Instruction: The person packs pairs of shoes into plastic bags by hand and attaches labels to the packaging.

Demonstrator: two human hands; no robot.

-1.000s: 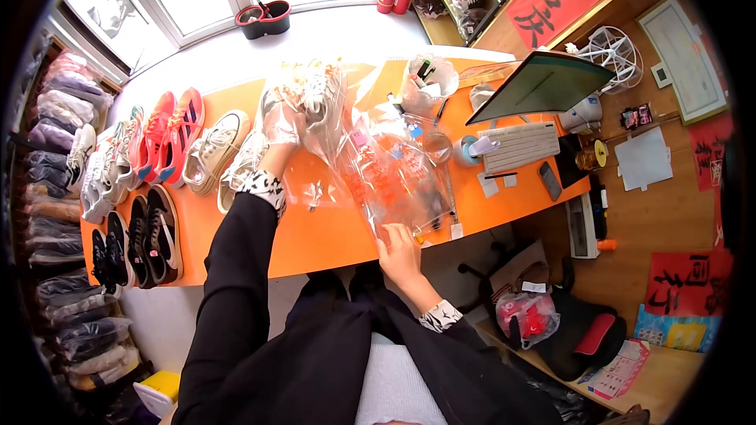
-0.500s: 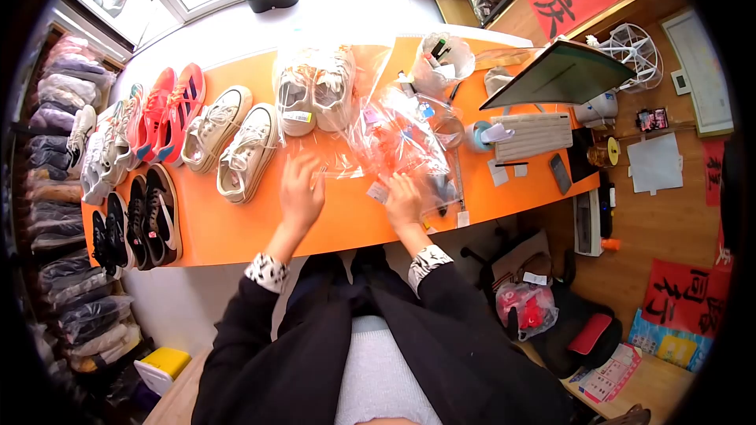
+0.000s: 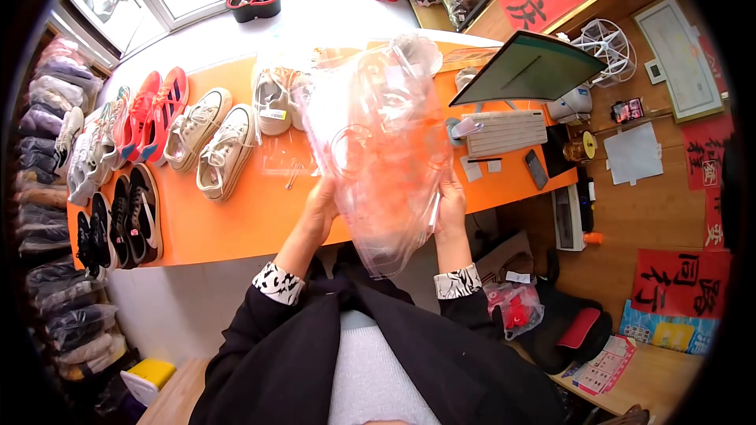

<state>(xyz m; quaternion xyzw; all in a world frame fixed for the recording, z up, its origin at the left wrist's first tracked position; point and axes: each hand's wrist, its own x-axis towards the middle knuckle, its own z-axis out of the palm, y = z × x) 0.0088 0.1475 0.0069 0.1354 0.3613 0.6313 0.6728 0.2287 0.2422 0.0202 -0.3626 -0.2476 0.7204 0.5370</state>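
Between my two hands hangs a large clear plastic bag (image 3: 386, 149), lifted over the front edge of the table. My left hand (image 3: 321, 208) grips its left side, and my right hand (image 3: 449, 208) grips the right side. Through the film the orange table shows, with small items blurred behind it. Left of the bag stands a pair of white-grey sneakers (image 3: 273, 102) with a yellow-green label, the right shoe partly hidden by the bag. Cream lace-up sneakers (image 3: 224, 153) sit further left.
Red sneakers (image 3: 161, 114), white sneakers (image 3: 98, 145) and black shoes (image 3: 140, 216) line the left of the orange table (image 3: 228, 232). At the right are a monitor (image 3: 528, 71), a keyboard (image 3: 505, 135) and a phone (image 3: 536, 168). Bagged shoes (image 3: 67, 220) fill the left shelves.
The clear bag has come up off the table and now spans both hands. My left hand has closed on its side; my right hand has moved right. The view has shifted slightly.
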